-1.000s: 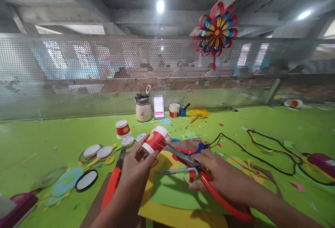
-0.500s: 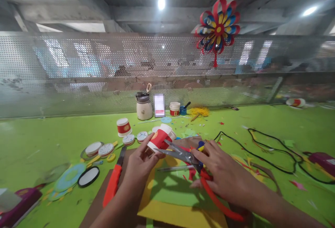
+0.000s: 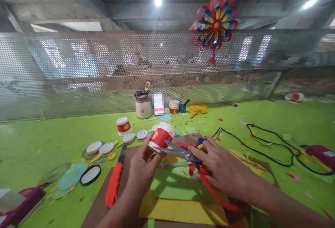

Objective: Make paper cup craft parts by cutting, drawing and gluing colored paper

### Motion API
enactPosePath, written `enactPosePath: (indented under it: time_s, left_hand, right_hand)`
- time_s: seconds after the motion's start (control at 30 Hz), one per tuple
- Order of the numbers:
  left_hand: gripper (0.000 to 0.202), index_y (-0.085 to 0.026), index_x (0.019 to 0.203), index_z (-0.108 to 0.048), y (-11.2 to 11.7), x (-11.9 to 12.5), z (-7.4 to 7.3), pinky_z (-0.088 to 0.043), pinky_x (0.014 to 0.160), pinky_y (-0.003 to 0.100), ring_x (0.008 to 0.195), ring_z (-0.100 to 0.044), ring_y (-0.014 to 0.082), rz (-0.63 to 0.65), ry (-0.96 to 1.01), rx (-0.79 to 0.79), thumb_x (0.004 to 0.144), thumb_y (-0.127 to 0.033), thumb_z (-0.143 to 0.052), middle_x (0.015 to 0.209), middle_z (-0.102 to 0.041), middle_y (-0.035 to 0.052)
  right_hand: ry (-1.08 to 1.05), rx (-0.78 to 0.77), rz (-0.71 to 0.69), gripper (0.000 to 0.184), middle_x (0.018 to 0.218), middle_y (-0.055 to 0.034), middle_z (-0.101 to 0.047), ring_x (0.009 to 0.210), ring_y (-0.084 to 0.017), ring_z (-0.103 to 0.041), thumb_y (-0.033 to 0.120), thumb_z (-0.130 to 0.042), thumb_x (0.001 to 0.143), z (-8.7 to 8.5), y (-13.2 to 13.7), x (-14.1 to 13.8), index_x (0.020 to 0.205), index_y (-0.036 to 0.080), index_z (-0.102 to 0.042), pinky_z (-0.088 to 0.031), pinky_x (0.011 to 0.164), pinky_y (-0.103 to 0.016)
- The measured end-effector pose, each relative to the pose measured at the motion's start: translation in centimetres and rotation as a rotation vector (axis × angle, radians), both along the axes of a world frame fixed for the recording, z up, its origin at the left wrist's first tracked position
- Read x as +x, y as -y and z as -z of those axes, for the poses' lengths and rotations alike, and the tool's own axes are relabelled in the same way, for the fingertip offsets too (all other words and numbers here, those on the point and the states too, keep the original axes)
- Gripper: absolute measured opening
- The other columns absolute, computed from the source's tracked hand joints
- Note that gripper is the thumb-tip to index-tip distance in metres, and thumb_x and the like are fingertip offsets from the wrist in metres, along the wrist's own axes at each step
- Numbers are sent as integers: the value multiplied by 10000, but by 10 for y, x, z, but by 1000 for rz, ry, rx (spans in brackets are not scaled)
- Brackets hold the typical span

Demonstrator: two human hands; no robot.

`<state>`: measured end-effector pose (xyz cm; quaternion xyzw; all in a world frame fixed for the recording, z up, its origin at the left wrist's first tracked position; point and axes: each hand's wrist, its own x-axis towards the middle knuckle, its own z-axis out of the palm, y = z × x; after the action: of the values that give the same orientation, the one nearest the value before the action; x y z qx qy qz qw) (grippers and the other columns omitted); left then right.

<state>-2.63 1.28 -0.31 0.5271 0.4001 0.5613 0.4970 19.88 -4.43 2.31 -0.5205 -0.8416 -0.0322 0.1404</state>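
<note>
My left hand (image 3: 142,165) is closed around a red and white paper cup (image 3: 161,137), held tilted on its side above the table. My right hand (image 3: 222,168) grips scissors (image 3: 180,152) with red handles; their blades are parted and point left at the lower part of the cup. Below the hands lie green (image 3: 172,186) and yellow (image 3: 183,212) paper sheets on a brown board (image 3: 101,203).
An orange-handled knife (image 3: 115,182) lies left of my hands. Another paper cup (image 3: 123,126), round discs (image 3: 90,175) and lids sit further left. A white jar (image 3: 143,105) stands by the perforated metal screen (image 3: 78,71). Black cable (image 3: 261,144) loops at right near a purple device (image 3: 320,154).
The cup and scissors have stayed together while the blades narrowed a little against the cup. My head has tipped slightly, shifting the view.
</note>
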Motion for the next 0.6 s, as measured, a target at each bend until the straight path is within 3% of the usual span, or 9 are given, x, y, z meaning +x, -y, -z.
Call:
enactPosePath:
  time_s: [0.2,0.4,0.6]
  left_hand:
    - [722,-197,1377,-436,1,1,2,-524,856,360,943,-664,226,-93,-36,55,722,-300,-721,1016,-718,56]
    - [739,-202,1383,-422,-1,1,3,-515,875,327,1008,-645,219,-95,-3,52,716,-273,-732,1151,-683,80]
    - [731,-208,1381,-426,1,2,-2,-504,889,319,1024,-638,219,-81,14,47,719,-265,-730,1148,-685,79]
  right_hand:
    - [-36,-38,-26,605,1100,-180,-526,1022,-298,-525,77,-509,823,3,-2,0,1406,166,-371,-487,842,-475]
    - [-41,-17,-14,523,1009,-158,-536,846,-272,-566,113,-432,882,8,-5,2,1400,176,-389,-504,717,-444]
    - [-128,-53,-41,518,1084,-147,-512,906,-233,-559,98,-410,906,7,-6,1,1407,224,-369,-486,783,-383]
